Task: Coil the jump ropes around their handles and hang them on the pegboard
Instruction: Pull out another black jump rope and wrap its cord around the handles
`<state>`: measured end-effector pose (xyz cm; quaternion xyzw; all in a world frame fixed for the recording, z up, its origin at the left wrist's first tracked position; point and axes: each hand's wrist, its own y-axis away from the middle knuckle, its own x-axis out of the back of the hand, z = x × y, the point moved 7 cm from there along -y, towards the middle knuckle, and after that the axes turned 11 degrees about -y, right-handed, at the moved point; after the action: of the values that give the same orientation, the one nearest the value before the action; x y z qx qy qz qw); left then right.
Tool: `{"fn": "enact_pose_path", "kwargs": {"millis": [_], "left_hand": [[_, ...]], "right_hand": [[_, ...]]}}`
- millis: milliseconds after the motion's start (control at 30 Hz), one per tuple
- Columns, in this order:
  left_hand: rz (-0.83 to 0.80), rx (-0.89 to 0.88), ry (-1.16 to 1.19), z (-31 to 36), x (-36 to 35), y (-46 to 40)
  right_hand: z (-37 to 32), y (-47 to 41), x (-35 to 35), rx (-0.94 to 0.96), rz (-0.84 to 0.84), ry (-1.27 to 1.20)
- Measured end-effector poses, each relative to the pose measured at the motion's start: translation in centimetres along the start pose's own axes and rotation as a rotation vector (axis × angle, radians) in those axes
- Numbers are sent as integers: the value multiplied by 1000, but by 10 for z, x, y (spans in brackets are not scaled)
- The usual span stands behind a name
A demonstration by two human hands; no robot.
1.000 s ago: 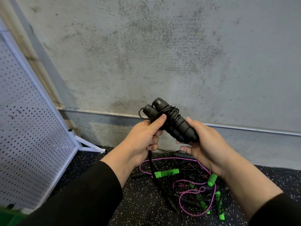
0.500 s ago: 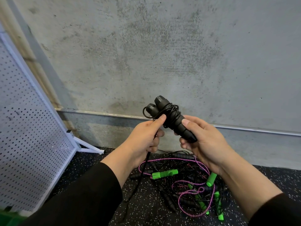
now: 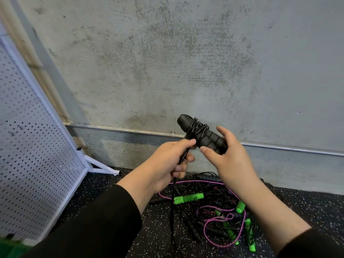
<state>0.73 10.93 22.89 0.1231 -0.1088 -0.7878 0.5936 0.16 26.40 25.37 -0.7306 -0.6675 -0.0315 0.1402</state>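
Left hand [image 3: 167, 162] closed around a black rope [image 3: 172, 207], fingers curled, thumb tip pressed against the wound turns just above. Right hand [image 3: 226, 155] around the lower end of the black handles [image 3: 202, 135], thumb in front, fingers curved behind; upper fingers lifted a little off the foam. Handles held tilted, top end pointing up and to the left, between both hands. Several turns of rope wound around the upper part of the handles, just above the left thumb. From the left fist, the loose rope hanging straight down to the floor [image 3: 104, 185].

Below both hands, on the floor, a tangled pile of ropes [image 3: 214, 211]: thin black cords, a pink cord [image 3: 219, 219] in loops, a green handle [image 3: 188, 198] lying flat just under the left hand, more green handles [image 3: 240, 207] under the right forearm, and some black handles mixed in. How many ropes in the pile, cannot tell.

Black sleeves [image 3: 104, 226] on both forearms.

Well to the left of the left hand, a white pegboard [image 3: 31, 146] standing on the floor, with a white foot [image 3: 101, 167] at its base. Behind the hands, a grey concrete wall [image 3: 186, 62], with a metal pipe [image 3: 290, 148] running along it at the height of the handles. Floor dark with light speckles.
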Motion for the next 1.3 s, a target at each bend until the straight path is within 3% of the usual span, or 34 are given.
{"fn": "enact_pose_path", "kwargs": {"millis": [133, 300, 400, 533, 633, 733, 833, 1200, 1300], "left_hand": [[42, 9, 24, -4, 1, -1], [108, 5, -22, -6, 9, -2], [103, -25, -11, -5, 10, -3], [71, -81, 8, 1, 7, -3], [73, -106, -1, 4, 6, -2], [70, -101, -6, 2, 7, -2], [64, -97, -21, 2, 8, -2], [57, -51, -83, 1, 6, 1], [45, -14, -98, -1, 1, 1]], "right_hand": [[-12, 4, -2, 149, -3, 235], [-9, 5, -7, 168, -101, 246], [-3, 2, -5, 23, -122, -79], [17, 5, -7, -335, -85, -637], [23, 16, -20, -558, -257, -756], [20, 21, -29, -617, -403, -772], [17, 19, -29, -602, -398, -818], [14, -1, -6, -388, -79, -836], [15, -5, 3, -311, -36, -698]]}}
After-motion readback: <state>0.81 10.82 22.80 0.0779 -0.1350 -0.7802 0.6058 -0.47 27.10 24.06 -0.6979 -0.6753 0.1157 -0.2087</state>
